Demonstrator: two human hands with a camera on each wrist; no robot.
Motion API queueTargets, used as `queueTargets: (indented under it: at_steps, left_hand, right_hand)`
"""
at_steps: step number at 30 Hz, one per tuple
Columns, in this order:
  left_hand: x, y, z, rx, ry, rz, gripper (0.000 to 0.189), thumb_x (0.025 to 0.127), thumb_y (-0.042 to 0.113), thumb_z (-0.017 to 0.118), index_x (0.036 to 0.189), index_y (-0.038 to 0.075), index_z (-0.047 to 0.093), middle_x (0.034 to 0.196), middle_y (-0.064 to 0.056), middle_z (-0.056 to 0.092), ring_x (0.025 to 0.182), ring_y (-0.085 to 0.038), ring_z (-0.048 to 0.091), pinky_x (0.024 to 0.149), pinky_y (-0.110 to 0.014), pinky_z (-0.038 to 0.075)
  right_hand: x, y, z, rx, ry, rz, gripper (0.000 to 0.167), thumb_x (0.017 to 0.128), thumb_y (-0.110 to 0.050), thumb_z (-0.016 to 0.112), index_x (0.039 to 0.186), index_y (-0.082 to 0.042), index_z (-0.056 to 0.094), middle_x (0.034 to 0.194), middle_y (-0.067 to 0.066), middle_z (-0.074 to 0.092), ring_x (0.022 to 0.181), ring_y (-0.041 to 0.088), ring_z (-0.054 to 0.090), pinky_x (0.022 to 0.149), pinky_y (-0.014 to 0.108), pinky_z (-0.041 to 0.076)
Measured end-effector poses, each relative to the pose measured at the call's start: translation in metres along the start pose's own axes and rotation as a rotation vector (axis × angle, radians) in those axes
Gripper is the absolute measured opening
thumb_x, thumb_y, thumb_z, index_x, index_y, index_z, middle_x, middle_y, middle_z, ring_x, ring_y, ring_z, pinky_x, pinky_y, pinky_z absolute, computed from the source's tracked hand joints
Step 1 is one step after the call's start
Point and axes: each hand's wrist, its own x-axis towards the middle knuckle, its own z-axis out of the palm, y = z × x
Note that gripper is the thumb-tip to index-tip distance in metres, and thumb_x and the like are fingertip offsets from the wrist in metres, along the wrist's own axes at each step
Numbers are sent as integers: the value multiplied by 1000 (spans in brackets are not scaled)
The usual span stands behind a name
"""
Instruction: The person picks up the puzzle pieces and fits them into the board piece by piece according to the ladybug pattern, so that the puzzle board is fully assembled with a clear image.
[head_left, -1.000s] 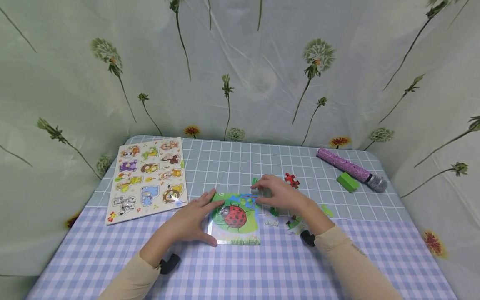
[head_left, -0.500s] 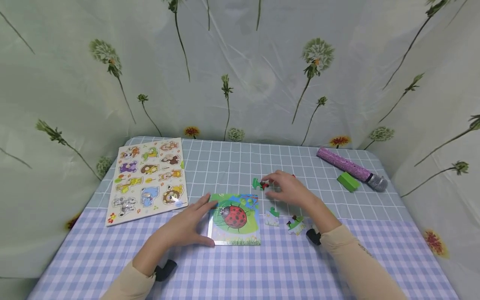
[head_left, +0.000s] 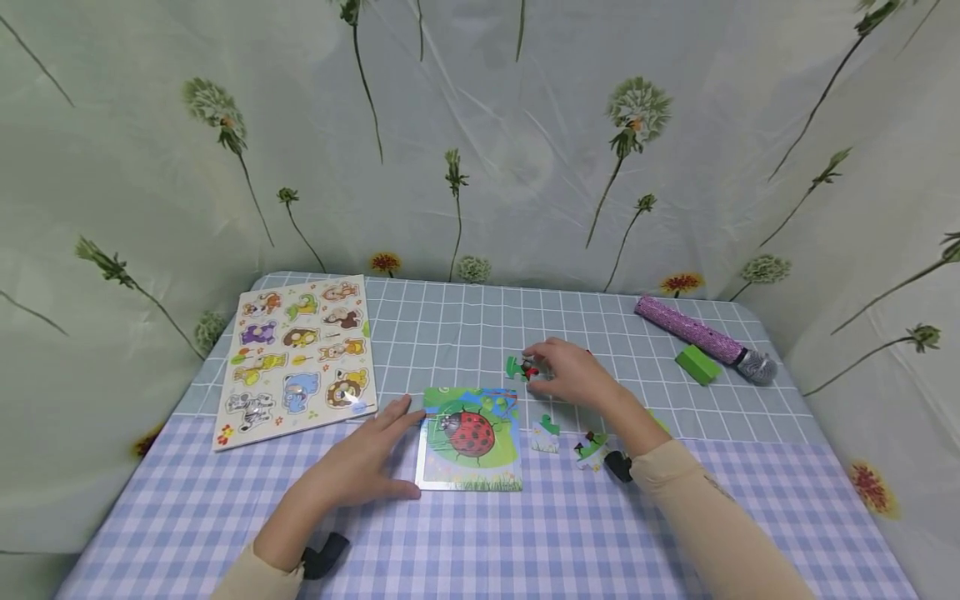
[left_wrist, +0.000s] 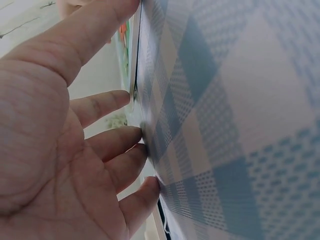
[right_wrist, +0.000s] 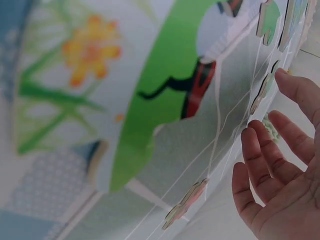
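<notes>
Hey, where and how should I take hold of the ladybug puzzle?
I'd pinch the ladybug puzzle by its left edge, coming from the left and keeping it level. It lies flat and looks thin, so an edge seems the best hold; the left hand is at that side, while a loose piece sits close to the right edge.
</notes>
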Motion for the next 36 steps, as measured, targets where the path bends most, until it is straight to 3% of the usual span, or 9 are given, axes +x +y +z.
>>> queueTargets:
  at_steps: [21, 36]
  left_hand:
    - [0, -3, 1, -41, -13, -1, 94, 86, 45, 89, 164, 18, 45, 178, -20, 25, 164, -46, 25, 131, -69, 26]
    - [-1, 0, 0, -20, 4, 9, 93, 85, 46, 90, 163, 18, 47, 176, -22, 28, 162, -48, 29, 128, -71, 29]
  right_hand:
    - [8, -3, 1, -38, -47, 12, 52, 94, -28, 85, 138, -5, 70, 126, 12, 70, 107, 24, 70, 93, 45, 61]
    - [10, -5, 2, -52, -58, 18, 50, 95, -28, 84, 138, -6, 71, 125, 11, 71, 110, 24, 71, 94, 46, 61]
